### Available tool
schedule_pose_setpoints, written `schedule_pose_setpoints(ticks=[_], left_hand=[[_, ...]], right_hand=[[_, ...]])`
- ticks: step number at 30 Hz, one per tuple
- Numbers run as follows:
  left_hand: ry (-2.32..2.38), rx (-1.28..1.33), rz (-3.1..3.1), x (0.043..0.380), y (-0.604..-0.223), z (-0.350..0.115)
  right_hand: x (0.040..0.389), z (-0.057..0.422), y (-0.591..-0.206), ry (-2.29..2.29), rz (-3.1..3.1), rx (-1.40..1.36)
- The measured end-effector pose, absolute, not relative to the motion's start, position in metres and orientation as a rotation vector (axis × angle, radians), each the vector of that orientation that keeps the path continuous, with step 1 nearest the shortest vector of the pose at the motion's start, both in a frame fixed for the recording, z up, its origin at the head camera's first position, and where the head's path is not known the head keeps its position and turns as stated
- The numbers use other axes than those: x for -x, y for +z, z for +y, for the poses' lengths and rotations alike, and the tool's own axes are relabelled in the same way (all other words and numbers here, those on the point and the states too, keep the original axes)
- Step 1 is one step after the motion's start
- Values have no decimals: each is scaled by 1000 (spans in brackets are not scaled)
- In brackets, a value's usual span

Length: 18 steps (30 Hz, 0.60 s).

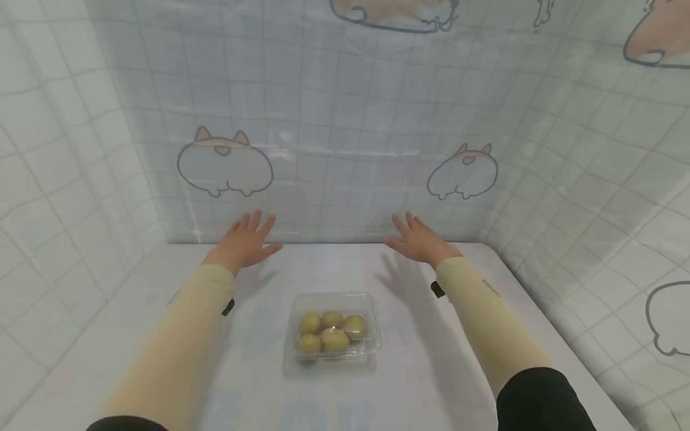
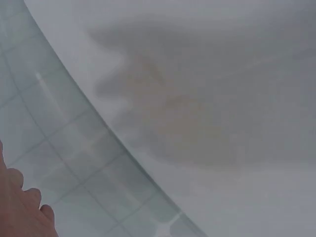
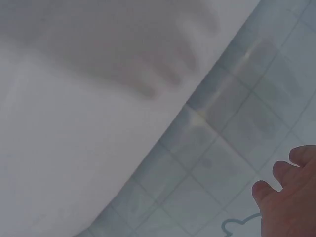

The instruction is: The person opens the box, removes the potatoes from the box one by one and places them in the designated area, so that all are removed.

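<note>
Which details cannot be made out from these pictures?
Head view: undersides of the yellow round items, hidden by their tops.
Head view: pale marks on the table, too blurred.
Left wrist view: part of the left hand, cut by frame edges.
Right wrist view: likewise the right hand.

In the right wrist view, we see our right hand (image 3: 291, 200) at the lower right corner, partly cut off, three fingertips (image 3: 264, 190) showing. Beside it, we make out a curved outline (image 3: 237, 222) drawn on a pale sheet (image 3: 192, 153) with square grid lines. The white table (image 3: 59, 163) fills the left, its edge slanting across. On it lies a blurred, finger-shaped shadow (image 3: 123, 54).
</note>
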<state>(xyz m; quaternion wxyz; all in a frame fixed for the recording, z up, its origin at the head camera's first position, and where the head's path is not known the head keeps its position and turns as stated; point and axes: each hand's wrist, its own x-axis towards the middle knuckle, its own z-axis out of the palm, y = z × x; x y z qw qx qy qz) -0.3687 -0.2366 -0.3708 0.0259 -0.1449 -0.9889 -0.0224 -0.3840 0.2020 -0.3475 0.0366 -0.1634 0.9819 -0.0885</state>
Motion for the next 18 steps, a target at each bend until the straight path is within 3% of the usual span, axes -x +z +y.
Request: schedule_pose_setpoints(ticks=[18], left_hand=[[-231,537,-2985,353,-397,-239]], right_hand=[[355,202,-366,-407,3017,663]])
